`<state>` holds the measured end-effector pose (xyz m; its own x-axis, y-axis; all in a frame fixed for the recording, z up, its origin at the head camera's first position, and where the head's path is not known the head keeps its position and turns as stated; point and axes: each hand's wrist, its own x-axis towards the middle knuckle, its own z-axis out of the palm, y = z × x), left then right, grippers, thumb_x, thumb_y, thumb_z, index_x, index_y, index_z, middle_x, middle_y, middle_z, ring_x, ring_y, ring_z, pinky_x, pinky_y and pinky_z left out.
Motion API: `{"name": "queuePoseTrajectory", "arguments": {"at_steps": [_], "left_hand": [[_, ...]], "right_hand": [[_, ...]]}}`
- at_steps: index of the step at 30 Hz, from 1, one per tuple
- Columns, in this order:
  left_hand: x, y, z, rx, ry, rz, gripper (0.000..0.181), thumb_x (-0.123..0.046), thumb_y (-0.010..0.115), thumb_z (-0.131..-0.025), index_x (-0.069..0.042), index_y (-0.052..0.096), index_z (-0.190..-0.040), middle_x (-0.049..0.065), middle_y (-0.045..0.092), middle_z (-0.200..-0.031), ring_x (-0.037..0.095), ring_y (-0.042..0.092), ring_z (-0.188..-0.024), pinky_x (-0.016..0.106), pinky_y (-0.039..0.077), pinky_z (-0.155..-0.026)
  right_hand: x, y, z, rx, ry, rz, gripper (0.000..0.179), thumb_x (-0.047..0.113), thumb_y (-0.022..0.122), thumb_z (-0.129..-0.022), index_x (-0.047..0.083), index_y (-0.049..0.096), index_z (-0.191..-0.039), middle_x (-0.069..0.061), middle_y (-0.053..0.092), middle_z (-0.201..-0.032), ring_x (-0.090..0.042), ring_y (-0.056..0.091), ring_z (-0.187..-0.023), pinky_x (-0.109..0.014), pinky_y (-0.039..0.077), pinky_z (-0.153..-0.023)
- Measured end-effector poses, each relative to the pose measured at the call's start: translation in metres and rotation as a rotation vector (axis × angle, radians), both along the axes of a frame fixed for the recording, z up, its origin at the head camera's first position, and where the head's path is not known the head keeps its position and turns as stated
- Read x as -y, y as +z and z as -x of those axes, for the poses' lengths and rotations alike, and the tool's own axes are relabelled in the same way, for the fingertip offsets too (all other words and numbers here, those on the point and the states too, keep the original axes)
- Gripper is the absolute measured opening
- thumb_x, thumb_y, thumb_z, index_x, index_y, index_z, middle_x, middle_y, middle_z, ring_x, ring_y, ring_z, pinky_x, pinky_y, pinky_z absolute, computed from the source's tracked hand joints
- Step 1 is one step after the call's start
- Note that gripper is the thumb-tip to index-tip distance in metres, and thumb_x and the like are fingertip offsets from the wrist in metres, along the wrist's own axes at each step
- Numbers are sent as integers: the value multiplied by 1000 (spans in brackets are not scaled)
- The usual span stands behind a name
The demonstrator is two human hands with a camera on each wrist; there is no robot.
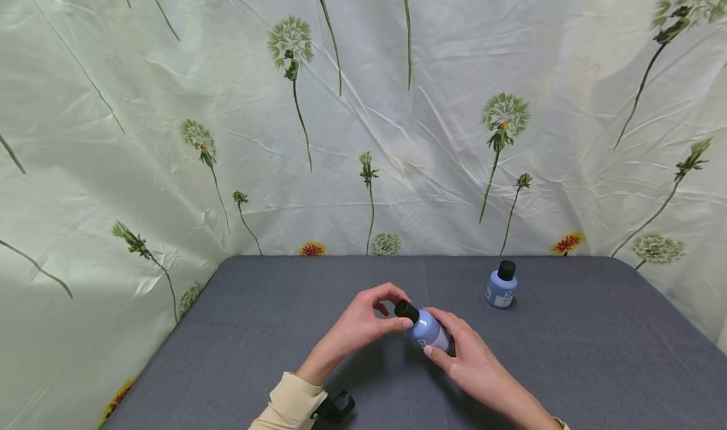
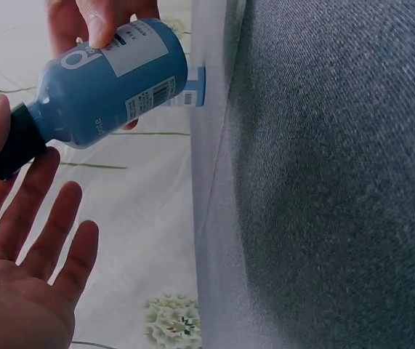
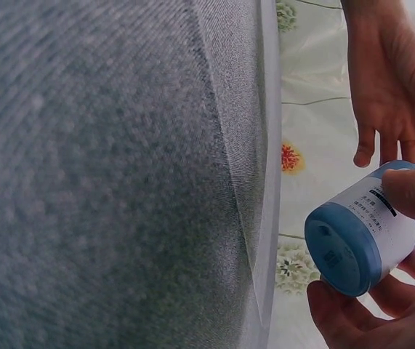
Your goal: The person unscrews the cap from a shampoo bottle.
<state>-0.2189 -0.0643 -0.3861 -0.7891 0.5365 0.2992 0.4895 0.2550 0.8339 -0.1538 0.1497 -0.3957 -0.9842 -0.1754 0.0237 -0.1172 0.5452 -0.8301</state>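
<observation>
A small blue bottle (image 1: 430, 330) with a black cap (image 1: 406, 311) is held tilted above the table, its cap toward the upper left. My right hand (image 1: 474, 360) grips the bottle's body, thumb on the near side. With thumb and fingers my left hand (image 1: 372, 316) pinches the cap. The left wrist view shows the thumb on one side of the black cap (image 2: 19, 142) and a finger against the other, the remaining fingers spread. In the right wrist view the base of the bottle (image 3: 341, 251) faces the camera, and the label shows printed text.
A second blue bottle (image 1: 502, 286) with a black cap stands upright on the dark grey table (image 1: 272, 335), toward the back right. Behind the table hangs a pale curtain (image 1: 363, 114) printed with dandelions. A black device (image 1: 336, 408) is strapped at the left wrist.
</observation>
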Motion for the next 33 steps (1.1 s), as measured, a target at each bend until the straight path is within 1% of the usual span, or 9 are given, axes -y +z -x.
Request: {"name": "queuePoseTrajectory", "arguments": {"at_steps": [3, 7, 11, 16, 19, 23, 28, 31, 33], "left_hand": [[0, -1, 0, 15, 0, -14, 28, -27, 80, -85, -20, 69, -109, -10, 66, -102, 12, 59, -97, 34, 49, -81], [-1, -1, -1, 23, -1, -16, 31, -29, 78, -86, -30, 67, -115, -11, 66, -104, 12, 60, -96, 34, 48, -80], [-1, 0, -2, 14, -30, 1, 34, -29, 76, -88, -34, 66, -120, -13, 65, -108, 12, 58, -97, 34, 47, -79], [2, 1, -1, -10, -96, 5, 43, -12, 74, -88, -32, 65, -124, -13, 64, -113, 13, 57, -98, 35, 48, -79], [4, 0, 0, -14, -114, 2, 45, -6, 71, -88, -29, 64, -126, -14, 64, -116, 13, 57, -99, 33, 48, -78], [4, 0, 1, 1, -103, 2, 39, -11, 72, -89, -25, 65, -125, -12, 64, -112, 15, 58, -97, 32, 48, -77], [4, 0, 2, 26, -77, -4, 33, -16, 76, -88, -25, 67, -118, -10, 65, -105, 25, 58, -97, 32, 46, -75], [4, 0, 3, 26, -62, -2, 31, -17, 77, -87, -23, 68, -116, -10, 66, -104, 24, 59, -97, 32, 46, -75], [4, 0, 2, 25, -55, 0, 31, -17, 77, -86, -21, 68, -116, -11, 66, -105, 20, 60, -96, 32, 46, -75]], "right_hand": [[0, 0, 0, 1, -2, -1, 56, 20, 74, -89, 16, 52, -140, -5, 53, -135, -25, 51, -118, -57, 40, -97], [0, 0, 0, -4, -5, -5, 55, 18, 74, -89, 15, 52, -140, -6, 53, -134, -24, 51, -117, -57, 40, -97], [0, 1, 1, -4, -3, -9, 56, 18, 74, -89, 14, 52, -140, -6, 53, -134, -25, 51, -117, -57, 40, -97], [-1, 0, 1, -8, 0, -14, 56, 18, 74, -89, 14, 52, -141, -7, 53, -135, -26, 51, -119, -58, 40, -97], [-1, 0, 0, -11, 0, -18, 56, 19, 74, -89, 14, 52, -140, -7, 53, -135, -26, 51, -119, -58, 40, -97], [-1, 0, 1, -6, 3, -10, 56, 20, 74, -89, 15, 52, -140, -7, 53, -135, -25, 51, -119, -57, 40, -97], [0, 0, 1, 9, 5, 0, 56, 21, 74, -89, 15, 52, -140, -6, 53, -135, -25, 51, -118, -58, 40, -97], [0, 0, 1, 15, 6, -1, 56, 22, 74, -89, 15, 52, -140, -6, 53, -135, -25, 51, -119, -58, 40, -97], [0, 0, 1, 17, 7, -2, 57, 22, 74, -89, 15, 52, -140, -6, 53, -136, -26, 51, -119, -59, 39, -97]]}}
